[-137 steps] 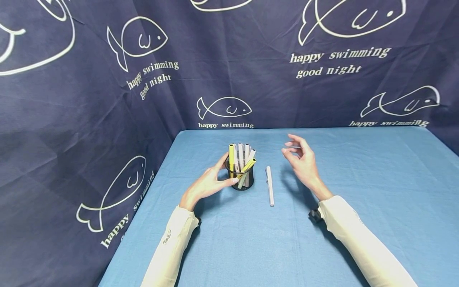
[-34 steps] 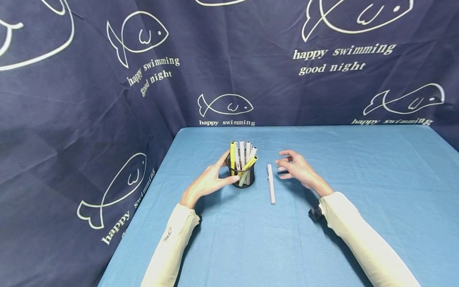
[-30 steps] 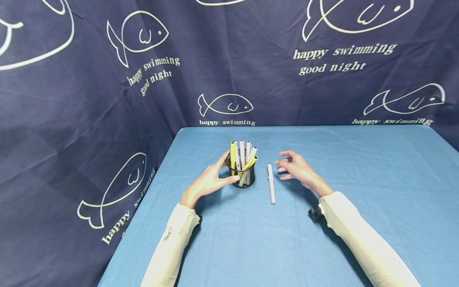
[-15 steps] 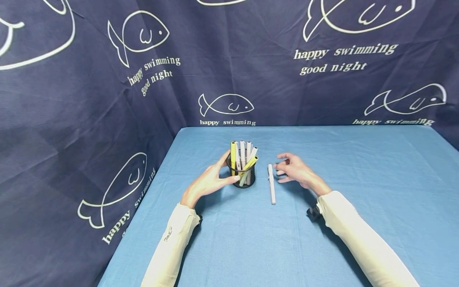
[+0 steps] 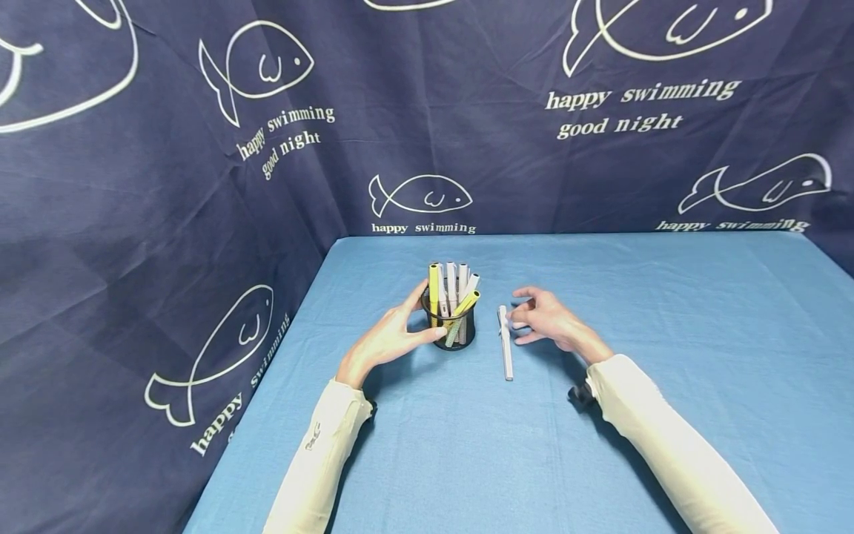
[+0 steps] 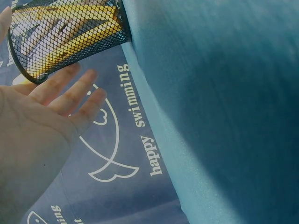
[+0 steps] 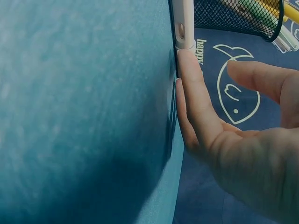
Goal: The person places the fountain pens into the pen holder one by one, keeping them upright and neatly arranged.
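A black mesh pen cup (image 5: 469, 332) stands on the table, holding yellow pens (image 5: 434, 280) and white pens (image 5: 451, 278). My left hand (image 5: 390, 340) grips it from the left, thumb in front and a finger round the far side. In the left wrist view the other fingers (image 6: 77, 100) of that hand extend loosely below the mesh cup (image 6: 70, 39). One white pen (image 5: 505, 352) lies on the cloth right of the cup. My right hand (image 5: 550, 319), fingers relaxed, is beside its upper end; in the right wrist view a fingertip meets the pen (image 7: 183, 23).
Blue cloth (image 5: 454, 445) covers the table. Behind and to the left hangs a dark blue curtain (image 5: 507, 193) printed with white fish and lettering. A small black object (image 5: 580, 397) sits under the right cuff.
My right hand has come down and left, from above the table to beside the loose pen. My left hand keeps its grip on the cup, which has stayed put.
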Available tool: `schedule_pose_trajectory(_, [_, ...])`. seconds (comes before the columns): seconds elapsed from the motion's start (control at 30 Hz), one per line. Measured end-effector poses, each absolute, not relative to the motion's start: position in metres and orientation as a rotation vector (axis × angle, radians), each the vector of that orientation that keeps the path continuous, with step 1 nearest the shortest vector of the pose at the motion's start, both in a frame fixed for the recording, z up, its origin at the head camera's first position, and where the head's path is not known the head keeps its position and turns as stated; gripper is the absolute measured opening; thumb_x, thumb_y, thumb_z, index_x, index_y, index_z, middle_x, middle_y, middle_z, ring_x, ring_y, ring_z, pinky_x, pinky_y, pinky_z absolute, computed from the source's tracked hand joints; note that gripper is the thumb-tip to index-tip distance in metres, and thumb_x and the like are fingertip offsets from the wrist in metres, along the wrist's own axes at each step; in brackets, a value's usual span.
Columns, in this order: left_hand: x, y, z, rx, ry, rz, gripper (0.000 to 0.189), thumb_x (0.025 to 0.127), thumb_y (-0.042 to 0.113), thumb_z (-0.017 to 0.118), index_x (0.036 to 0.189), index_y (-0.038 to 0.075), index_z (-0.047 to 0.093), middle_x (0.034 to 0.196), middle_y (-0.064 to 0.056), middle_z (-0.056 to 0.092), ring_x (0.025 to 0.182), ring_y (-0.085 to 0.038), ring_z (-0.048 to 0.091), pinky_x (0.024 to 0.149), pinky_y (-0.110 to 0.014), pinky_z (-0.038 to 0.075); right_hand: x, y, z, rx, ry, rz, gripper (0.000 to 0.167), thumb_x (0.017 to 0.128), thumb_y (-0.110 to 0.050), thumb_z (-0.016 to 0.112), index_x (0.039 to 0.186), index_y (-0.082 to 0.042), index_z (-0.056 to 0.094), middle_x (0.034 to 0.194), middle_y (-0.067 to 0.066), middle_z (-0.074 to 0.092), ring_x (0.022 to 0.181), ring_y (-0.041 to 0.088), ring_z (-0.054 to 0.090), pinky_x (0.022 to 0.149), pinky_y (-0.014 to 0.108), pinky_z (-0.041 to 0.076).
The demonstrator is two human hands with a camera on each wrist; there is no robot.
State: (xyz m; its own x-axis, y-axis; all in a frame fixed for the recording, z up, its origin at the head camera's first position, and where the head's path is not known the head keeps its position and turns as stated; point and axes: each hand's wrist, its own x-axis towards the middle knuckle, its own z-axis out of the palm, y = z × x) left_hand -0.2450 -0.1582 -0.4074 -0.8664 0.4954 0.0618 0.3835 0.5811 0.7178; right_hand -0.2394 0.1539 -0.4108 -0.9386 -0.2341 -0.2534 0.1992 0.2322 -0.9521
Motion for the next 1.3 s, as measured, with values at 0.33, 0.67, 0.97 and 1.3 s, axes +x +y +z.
schedule_pose_trajectory(0.33, [-0.2454,-0.1578,-0.4077,0.756,2.667,1.152,0.099,0.091,0.057,0.073,0.167,0.035,0.013,0.148,-0.011,0.056,0.14,-0.023,0.046,0.112,-0.053,0.037,-0.2404,0.1516,-0.412,-0.036,2.179,-1.719,0.067,0.098,0.005,0.058,0.156,0.012,0.024,0.117,0.025,0.055,0.1,0.031,0.067,0.082,0.041,0.06])
schedule_pose_trajectory(0.67, [-0.2444,-0.1578,-0.4069,0.748,2.667,1.147,0.1,0.091,0.058,0.073,0.168,0.033,0.013,0.149,-0.01,0.055,0.141,-0.024,0.046,0.113,-0.053,0.036,-0.2431,0.1491,-0.4139,-0.043,2.182,-1.674,0.068,0.096,0.008,0.056,0.157,0.011,0.025,0.114,0.027,0.059,0.1,0.032,0.069,0.083,0.04,0.059])
schedule_pose_trajectory(0.97, [-0.2453,-0.1577,-0.4065,0.735,2.661,1.144,0.1,0.092,0.057,0.073,0.168,0.033,0.013,0.15,-0.012,0.054,0.141,-0.025,0.046,0.112,-0.053,0.037,-0.2446,0.1476,-0.4155,-0.069,2.204,-1.648,0.071,0.095,0.007,0.063,0.156,0.012,0.027,0.108,0.023,0.059,0.091,0.028,0.07,0.082,0.038,0.06])
schedule_pose_trajectory(1.3, [-0.2453,-0.1577,-0.4069,0.711,2.658,1.137,0.1,0.091,0.059,0.072,0.167,0.035,0.011,0.151,-0.012,0.053,0.143,-0.024,0.044,0.113,-0.053,0.036,-0.2457,0.144,-0.414,-0.085,2.222,-1.6,0.07,0.094,0.008,0.065,0.154,0.013,0.03,0.106,0.023,0.059,0.093,0.03,0.07,0.083,0.038,0.059])
